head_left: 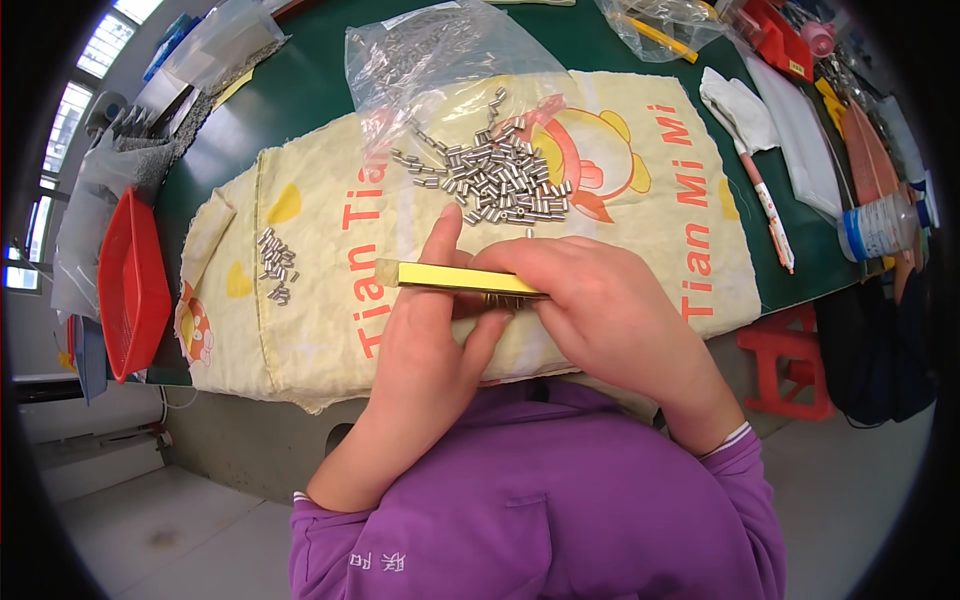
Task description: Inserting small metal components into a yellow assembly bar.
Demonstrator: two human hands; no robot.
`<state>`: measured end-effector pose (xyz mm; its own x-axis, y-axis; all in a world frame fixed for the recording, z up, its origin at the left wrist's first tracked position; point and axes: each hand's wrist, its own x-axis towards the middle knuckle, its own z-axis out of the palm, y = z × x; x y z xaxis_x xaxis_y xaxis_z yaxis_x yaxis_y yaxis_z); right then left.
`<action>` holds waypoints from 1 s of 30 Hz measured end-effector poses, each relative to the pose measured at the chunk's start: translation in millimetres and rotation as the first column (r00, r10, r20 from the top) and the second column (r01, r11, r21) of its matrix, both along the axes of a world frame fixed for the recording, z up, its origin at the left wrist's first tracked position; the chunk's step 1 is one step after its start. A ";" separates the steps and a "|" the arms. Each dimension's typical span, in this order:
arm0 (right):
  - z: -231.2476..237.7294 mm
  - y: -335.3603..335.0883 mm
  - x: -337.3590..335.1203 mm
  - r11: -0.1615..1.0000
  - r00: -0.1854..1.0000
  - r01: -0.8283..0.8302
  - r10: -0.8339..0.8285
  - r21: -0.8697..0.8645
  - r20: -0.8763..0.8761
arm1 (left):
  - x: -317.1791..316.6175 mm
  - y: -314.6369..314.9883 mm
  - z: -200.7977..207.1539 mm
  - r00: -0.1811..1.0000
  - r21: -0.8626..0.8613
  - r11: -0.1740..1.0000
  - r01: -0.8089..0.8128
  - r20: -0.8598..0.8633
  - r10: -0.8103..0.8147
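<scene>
Both my hands meet over the near middle of the cloth. My right hand [600, 305] grips the right end of a narrow, flat bar [450, 277] with a yellow face and a tan left end. This bar lies across my left hand [425, 335], whose index finger points up and whose thumb bends inward. Just below the bar, a few small shiny metal pieces [503, 300] show between the hands, apparently held by my left fingers; the bar partly hides them. Beyond my fingertips lies a heap of short metal cylinders [505, 175].
A smaller group of cylinders [275, 262] lies left on the printed yellow cloth [320, 210]. A clear bag of cylinders [440, 60] is at the back. A red basket [133, 285] stands left. Right are a pen [768, 215], a white cloth [740, 108] and a bottle [880, 228].
</scene>
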<state>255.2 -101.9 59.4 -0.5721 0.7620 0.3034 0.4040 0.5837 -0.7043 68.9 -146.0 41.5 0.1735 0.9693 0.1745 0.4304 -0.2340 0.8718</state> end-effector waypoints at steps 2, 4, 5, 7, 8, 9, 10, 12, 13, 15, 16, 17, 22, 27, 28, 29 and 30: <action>0.2 -0.1 1.5 0.999 1.000 0.011 -0.011 0.030 -0.024 | 1.9 -0.5 -0.3 0.999 -0.015 1.000 -0.017 -0.029 0.017; 3.8 -0.8 4.5 0.999 0.999 0.045 -0.044 0.029 -0.021 | 2.1 -0.2 -0.5 0.998 -0.030 0.999 -0.035 -0.057 0.033; 4.9 -1.5 6.3 0.997 0.997 0.079 -0.078 0.027 -0.019 | 1.9 0.5 0.4 0.996 0.000 1.000 -0.012 -0.086 0.012; 3.8 -2.8 11.1 0.992 0.992 0.124 -0.124 0.037 -0.008 | 4.0 -0.4 5.1 0.994 0.005 1.000 -0.006 -0.110 0.007; 3.4 -3.6 13.2 0.984 0.986 0.169 -0.169 0.048 0.002 | 4.4 0.1 4.9 0.994 0.005 1.000 -0.006 -0.110 0.007; 4.2 -4.9 15.5 0.984 0.985 0.171 -0.171 0.048 0.003 | 5.0 1.3 4.5 0.992 0.018 1.000 0.005 -0.126 -0.003; 5.9 -6.3 17.5 0.980 0.981 0.194 -0.195 0.053 0.015 | 5.5 2.5 4.1 0.990 0.031 0.999 0.017 -0.141 -0.012; 6.8 -7.3 20.2 0.975 0.975 0.217 -0.218 0.058 0.026 | 6.1 4.7 4.2 0.985 0.051 0.998 0.038 -0.172 -0.029; 6.4 -7.4 21.1 0.974 0.976 0.212 -0.215 0.081 0.029 | 6.3 5.2 4.5 0.978 0.071 0.996 0.058 -0.205 -0.043; 5.4 -7.4 21.7 0.972 0.976 0.209 -0.214 0.105 0.032 | 6.8 5.7 3.8 0.979 0.078 0.995 0.060 -0.201 -0.043; 4.7 -7.3 21.3 0.979 0.981 0.187 -0.190 0.075 0.032 | 7.3 6.2 3.4 0.979 0.085 0.994 0.062 -0.197 -0.044; 4.1 -7.3 20.9 0.985 0.986 0.165 -0.166 0.046 0.030 | 8.2 7.4 4.2 0.979 0.085 0.994 0.064 -0.197 -0.046; 1.4 -7.7 16.5 0.992 0.992 0.126 -0.126 0.014 -0.003 | 8.9 10.7 -2.2 0.986 0.127 0.990 0.053 -0.163 -0.032; -1.2 -6.2 17.6 0.993 0.993 0.110 -0.108 0.052 -0.041 | 8.1 9.9 3.8 0.983 0.098 0.994 0.053 -0.180 -0.034; -1.5 -5.8 18.3 0.993 0.994 0.107 -0.105 0.052 -0.029 | 7.8 10.3 3.7 0.983 0.094 0.994 0.051 -0.179 -0.034; -1.7 -5.3 18.4 0.993 0.995 0.103 -0.102 0.053 -0.017 | 7.2 11.0 3.4 0.983 0.093 0.994 0.050 -0.179 -0.033; -1.5 -5.5 18.2 0.993 0.995 0.103 -0.102 0.054 -0.017 | 6.9 11.8 3.5 0.981 0.110 0.992 0.061 -0.191 -0.039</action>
<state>273.4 -107.4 57.9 -0.4870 0.7986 0.3536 0.4540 0.5773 -0.6787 75.9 -134.3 45.0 0.2617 0.9338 0.2438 0.5693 -0.3533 0.7423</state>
